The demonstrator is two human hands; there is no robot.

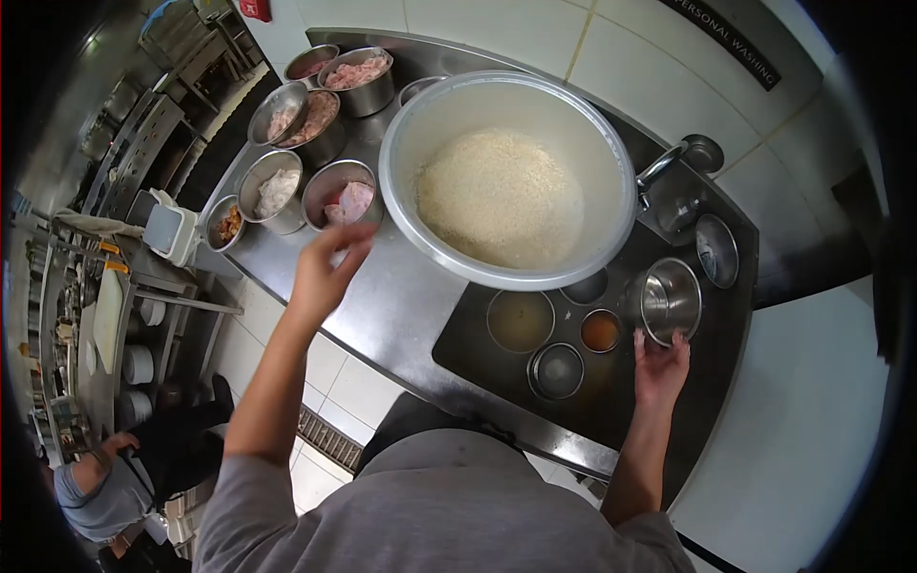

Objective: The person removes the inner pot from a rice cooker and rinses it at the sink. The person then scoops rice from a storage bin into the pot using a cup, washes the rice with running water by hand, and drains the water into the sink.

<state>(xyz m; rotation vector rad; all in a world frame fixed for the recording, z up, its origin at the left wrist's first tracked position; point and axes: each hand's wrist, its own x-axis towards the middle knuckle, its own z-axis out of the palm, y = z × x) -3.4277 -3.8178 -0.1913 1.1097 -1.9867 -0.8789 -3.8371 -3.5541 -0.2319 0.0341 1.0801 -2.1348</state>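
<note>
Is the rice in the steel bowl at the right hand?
No: the rice lies in the large pot, not in the steel bowl at the right hand.

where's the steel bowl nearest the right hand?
The steel bowl is right of centre in the head view, its near rim at the right hand, just right of the orange-liquid bowl and lower right of the large pot.

Rice [501, 196] lies in the pot [478, 108], right of the meat bowls [371, 98].
</note>
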